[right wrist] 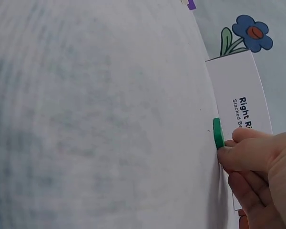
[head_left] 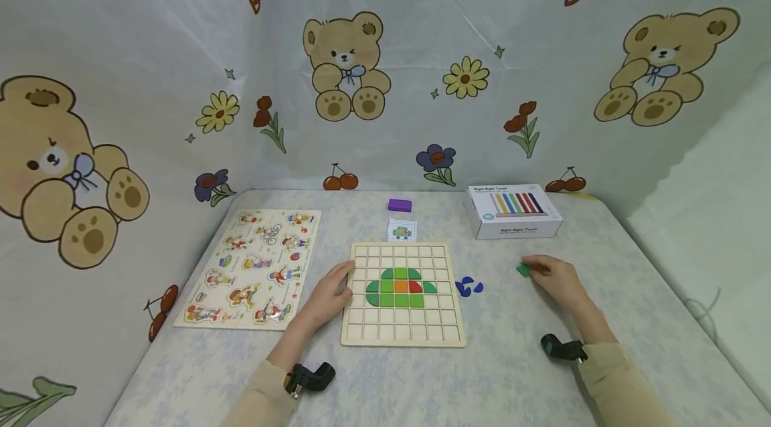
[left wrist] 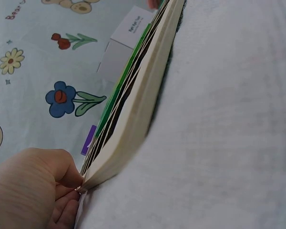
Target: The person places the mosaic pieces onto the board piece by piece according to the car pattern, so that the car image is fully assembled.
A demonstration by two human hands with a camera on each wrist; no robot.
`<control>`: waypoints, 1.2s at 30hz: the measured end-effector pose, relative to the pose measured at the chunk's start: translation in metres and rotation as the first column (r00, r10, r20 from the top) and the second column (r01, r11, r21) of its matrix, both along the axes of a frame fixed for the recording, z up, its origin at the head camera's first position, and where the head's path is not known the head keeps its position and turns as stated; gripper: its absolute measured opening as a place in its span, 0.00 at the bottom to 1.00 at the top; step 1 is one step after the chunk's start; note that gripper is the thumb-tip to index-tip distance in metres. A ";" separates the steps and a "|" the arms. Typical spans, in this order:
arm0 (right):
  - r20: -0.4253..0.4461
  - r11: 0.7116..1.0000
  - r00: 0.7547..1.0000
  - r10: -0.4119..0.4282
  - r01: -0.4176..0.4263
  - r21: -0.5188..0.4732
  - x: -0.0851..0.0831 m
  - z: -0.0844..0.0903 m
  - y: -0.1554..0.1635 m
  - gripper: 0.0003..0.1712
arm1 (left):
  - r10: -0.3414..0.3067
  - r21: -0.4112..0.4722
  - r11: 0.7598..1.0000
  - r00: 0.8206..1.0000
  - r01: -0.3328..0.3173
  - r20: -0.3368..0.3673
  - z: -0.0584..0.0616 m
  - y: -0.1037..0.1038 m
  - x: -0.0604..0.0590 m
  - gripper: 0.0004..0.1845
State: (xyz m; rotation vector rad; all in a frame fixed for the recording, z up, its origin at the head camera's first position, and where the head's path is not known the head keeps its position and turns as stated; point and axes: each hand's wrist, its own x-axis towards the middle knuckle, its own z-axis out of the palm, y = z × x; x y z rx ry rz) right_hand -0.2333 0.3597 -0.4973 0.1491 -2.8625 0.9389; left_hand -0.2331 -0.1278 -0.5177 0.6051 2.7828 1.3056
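Right hand [head_left: 557, 278] pinches a green tile [head_left: 523, 270] at fingertips, low over the desk [head_left: 512, 373], well right of the grid board [head_left: 402, 293]. Left hand [head_left: 330, 293] grips the board's left edge. Risk: the pinch looks shallow, so the tile could slip; an unsteady left hand would likely shift the board and jostle seated tiles.
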 end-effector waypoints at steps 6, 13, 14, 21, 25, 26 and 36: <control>-0.013 1.000 1.000 0.020 -0.020 0.000 0.000 0.001 -0.003 0.19 | -0.010 0.007 1.000 1.000 0.010 -0.012 0.001 0.000 -0.001 0.31; -0.036 1.000 0.999 0.009 -0.010 -0.017 0.001 -0.001 -0.005 0.19 | -0.014 0.003 1.000 1.000 0.014 -0.026 0.001 0.001 -0.001 0.31; -0.035 1.000 0.999 0.011 -0.011 -0.022 0.000 -0.002 -0.006 0.20 | -0.013 0.002 1.000 1.000 0.013 -0.026 0.001 0.001 -0.001 0.31; -0.050 1.000 0.999 0.015 -0.016 -0.025 -0.003 -0.002 -0.011 0.18 | -0.011 0.016 1.000 1.000 0.011 -0.029 0.002 0.001 -0.001 0.31; -0.052 0.999 0.998 0.022 -0.024 -0.025 -0.002 0.001 -0.014 0.19 | -0.011 0.016 1.000 1.000 0.011 -0.024 0.001 0.001 -0.001 0.31; -0.059 0.999 0.998 0.028 -0.030 -0.028 -0.002 0.003 -0.015 0.19 | -0.011 0.015 1.000 1.000 0.011 -0.027 0.001 0.001 -0.001 0.31; -0.139 0.981 0.977 0.164 -0.176 -0.080 0.005 0.034 -0.050 0.18 | -0.016 0.015 1.000 1.000 0.017 -0.026 0.000 0.000 0.000 0.31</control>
